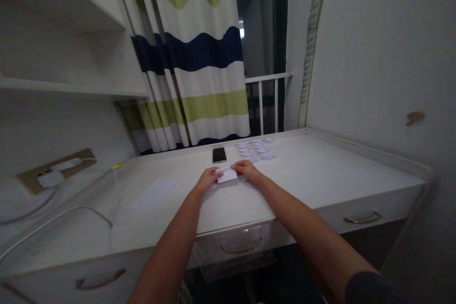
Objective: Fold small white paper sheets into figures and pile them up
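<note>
Between my two hands is a small white piece of folded paper, held just over the desk. My left hand pinches its left edge with the thumb on top. At its upper right corner, my right hand grips the paper between thumb and fingers. Behind my right hand lie several folded white paper pieces, grouped near the desk's back edge. A dark phone rests flat just beyond my left hand. Flat white paper sheets lie on the desk to the left.
The white desk has drawers with metal handles along its front. White cables cross its left side below a wall socket with plugs. A striped curtain hangs behind, and shelves jut out at upper left.
</note>
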A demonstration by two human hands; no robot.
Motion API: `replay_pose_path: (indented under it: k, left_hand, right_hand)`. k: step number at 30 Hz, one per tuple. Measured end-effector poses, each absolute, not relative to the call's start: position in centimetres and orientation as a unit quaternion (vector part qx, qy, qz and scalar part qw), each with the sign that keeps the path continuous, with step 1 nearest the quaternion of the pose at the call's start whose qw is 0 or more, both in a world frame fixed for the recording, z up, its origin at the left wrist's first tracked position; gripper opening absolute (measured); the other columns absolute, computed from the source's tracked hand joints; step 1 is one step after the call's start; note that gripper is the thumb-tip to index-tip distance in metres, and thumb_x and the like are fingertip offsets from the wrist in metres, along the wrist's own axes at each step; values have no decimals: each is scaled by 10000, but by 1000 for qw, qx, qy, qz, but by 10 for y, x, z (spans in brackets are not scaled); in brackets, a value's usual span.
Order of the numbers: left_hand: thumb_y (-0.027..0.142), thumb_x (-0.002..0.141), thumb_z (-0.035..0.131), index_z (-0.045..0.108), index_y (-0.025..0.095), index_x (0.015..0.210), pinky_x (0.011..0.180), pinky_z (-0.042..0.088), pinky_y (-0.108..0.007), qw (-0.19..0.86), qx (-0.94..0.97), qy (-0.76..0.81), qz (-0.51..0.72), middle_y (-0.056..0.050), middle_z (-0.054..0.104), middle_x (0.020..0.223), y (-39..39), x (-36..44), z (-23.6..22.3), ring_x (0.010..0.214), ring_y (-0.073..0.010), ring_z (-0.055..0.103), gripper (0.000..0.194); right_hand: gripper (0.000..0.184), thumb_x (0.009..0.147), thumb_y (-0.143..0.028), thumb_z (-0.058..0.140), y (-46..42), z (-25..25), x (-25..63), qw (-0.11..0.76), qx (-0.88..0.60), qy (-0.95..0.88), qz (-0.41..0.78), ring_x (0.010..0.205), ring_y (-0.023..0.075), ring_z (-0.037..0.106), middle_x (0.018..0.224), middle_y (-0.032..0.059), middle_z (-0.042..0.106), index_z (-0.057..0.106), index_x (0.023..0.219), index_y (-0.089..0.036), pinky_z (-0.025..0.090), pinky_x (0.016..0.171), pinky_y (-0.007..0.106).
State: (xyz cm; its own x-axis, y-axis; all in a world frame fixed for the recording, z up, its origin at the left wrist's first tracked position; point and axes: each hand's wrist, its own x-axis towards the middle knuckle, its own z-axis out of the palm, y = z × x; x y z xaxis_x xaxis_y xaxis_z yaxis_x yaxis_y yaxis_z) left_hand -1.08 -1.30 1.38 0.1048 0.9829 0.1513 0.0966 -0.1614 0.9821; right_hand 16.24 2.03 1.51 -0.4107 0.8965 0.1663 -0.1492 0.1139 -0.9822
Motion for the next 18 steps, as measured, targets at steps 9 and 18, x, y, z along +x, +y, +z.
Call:
replay_pose_path:
  k: [9, 18]
  left_hand:
    - [333, 466, 711, 591, 103, 703, 495, 341, -208, 458, 587, 455, 490, 9, 551, 560, -13, -10, 14, 507, -92, 484, 351]
    - [345, 477, 708, 594, 112, 707, 479, 340, -203, 454, 600, 456, 476, 9, 550, 552, -17, -7, 17, 494, -89, 473, 347]
  right_hand:
    - [218, 529, -317, 671, 28, 10, 162, 475, -305, -622, 543, 447, 75, 464, 467, -25, 521, 575, 542, -122, 386, 488, 219]
    - [257, 517, -345, 683, 25, 10, 164, 447, -301, -634, 556, 466, 70, 459, 495, -20, 536, 609, 601, -114, 371, 487, 210]
